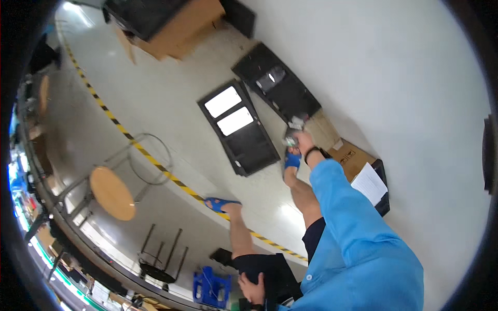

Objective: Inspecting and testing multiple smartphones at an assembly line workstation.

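My right hand [303,141], at the end of a blue sleeve with a dark band on the wrist, is closed on a small grey, shiny packet-like thing [291,137]. Blur hides its exact kind. Just beyond it lies a black tray [306,98] holding a dark glossy piece. Left of that, a second black tray [251,150] lies on the floor, with two white rectangular pieces [223,101] in its far half. My left hand [252,290] rests with fingers apart on black cloth near my left thigh and holds nothing.
An opened cardboard box [353,159] with a white paper sheet [369,184] stands right of my right forearm. A larger box [181,31] is at the far left. Yellow-black floor tape [114,122] runs past a round wooden stool [112,193] and a blue plastic stool [211,287].
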A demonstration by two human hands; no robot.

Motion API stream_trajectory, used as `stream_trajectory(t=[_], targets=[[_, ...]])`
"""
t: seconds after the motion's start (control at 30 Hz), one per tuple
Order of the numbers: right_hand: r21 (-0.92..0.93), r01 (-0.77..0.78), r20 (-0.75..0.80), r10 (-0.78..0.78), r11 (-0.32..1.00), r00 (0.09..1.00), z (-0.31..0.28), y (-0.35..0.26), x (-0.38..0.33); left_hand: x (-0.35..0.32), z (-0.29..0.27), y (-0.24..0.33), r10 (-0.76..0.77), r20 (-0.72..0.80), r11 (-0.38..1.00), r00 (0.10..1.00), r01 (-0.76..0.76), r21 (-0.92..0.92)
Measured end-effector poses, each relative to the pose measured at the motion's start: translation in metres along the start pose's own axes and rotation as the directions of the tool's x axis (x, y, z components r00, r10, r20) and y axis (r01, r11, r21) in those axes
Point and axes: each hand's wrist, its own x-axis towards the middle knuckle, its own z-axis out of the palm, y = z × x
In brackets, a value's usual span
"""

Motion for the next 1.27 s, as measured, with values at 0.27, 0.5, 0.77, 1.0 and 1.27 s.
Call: stream_trajectory(t=[0.27, 0.5, 0.77, 1.0, 1.27], targets=[[0.245, 0.342, -0.134, -0.317, 0.907, 0.939, 0.001, -0.041, 0.180, 0.024, -0.006, 0.100, -0.209, -0.032, 0.976, 0.977, 0.210, 0.054], [0.087, 0.163, 0.079, -0.170, 0.983, 0.982, 0.010, -0.038, 0.189, 0.019, -0.004, 0.082, -0.144, -0.140, 0.989, 0.980, 0.148, 0.019], [-0.892, 0.305, 0.195, -0.324, 0.334, 0.926, -0.018, 0.053, 0.076, 0.033, -0.026, 0.023, -0.078, -0.112, 0.989, 0.991, 0.063, -0.133], [-0.844, 0.444, 0.442, -0.078, 0.302, 0.894, 0.062, 0.064, -0.219, 0.054, -0.082, -0.068, 0.116, -0.209, 0.923, 0.971, -0.183, -0.337], [0.396, 0.913, 0.685, -0.693, 0.094, -0.226, 0.462, -0.133, -0.801, 0.077, -0.184, -0.199, 0.201, -0.186, 0.560, 0.962, -0.269, -0.784]])
